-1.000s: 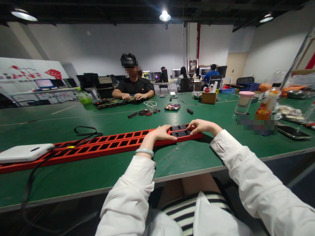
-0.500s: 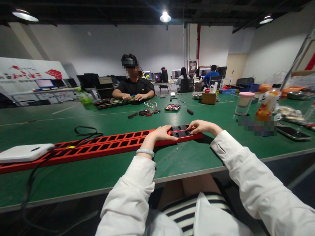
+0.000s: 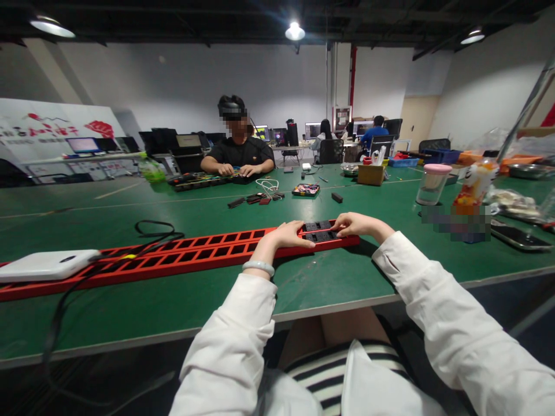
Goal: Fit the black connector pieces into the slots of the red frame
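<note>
A long red frame [image 3: 208, 267] with two rows of square openings lies across the table in front of me. Several black socket-like blocks [image 3: 319, 232] sit in the openings at its right end. My left hand [image 3: 286, 236] spans the frame just left of these blocks, its thumb along the near side and its fingers over the far side, holding it. At the right end my right hand [image 3: 352, 224] is closed, thumb and fingertips pressed together against the rightmost blocks. Whatever lies between those fingertips is hidden.
A white power bank [image 3: 50, 264] with a black cable [image 3: 147, 247] rests on the frame's left part. Loose dark pieces [image 3: 255, 199] and a small tray [image 3: 306, 189] lie beyond. A lidded cup [image 3: 432, 185], bottle [image 3: 473, 184] and phone [image 3: 520, 234] stand right. A co-worker [image 3: 238, 151] sits opposite.
The whole view has shifted slightly to the right. Both hands keep nearly the same places on the red frame and blocks.
</note>
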### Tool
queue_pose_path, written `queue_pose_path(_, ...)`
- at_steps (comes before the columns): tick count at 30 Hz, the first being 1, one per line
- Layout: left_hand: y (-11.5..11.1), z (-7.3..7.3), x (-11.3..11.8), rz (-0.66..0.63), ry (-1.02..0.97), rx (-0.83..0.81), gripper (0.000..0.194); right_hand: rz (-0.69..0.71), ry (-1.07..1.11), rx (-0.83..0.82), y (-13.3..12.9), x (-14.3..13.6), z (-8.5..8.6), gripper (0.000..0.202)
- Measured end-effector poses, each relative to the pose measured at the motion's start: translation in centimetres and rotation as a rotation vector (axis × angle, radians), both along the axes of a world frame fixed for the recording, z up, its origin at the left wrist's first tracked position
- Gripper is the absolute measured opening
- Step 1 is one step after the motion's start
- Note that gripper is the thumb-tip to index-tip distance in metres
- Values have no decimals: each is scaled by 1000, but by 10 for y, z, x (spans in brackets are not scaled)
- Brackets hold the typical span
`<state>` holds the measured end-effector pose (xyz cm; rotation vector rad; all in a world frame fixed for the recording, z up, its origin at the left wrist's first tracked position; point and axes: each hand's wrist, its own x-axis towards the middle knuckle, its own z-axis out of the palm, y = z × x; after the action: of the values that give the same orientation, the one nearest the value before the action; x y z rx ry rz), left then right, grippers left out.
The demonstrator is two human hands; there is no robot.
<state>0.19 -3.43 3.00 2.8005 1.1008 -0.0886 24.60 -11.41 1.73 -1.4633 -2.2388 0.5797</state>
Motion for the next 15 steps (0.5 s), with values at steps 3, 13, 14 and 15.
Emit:
queue_pose_path(3,-1,0,0,-2,2,-1,96,26,-65,50,-2,-1,1,31)
queue_pose_path(13,4,-4,1,-2,-13,2,97,-18,-430,261,-19,-28,-1,25)
queue_pose_path(14,4,-4,1,-2,-16,5,97,-50,-462,267,-21,-32,-2,25)
queue_pose_path(15,4,-4,1,-3,-18,9,97,-78,-489,281,-22,-35,-2,25)
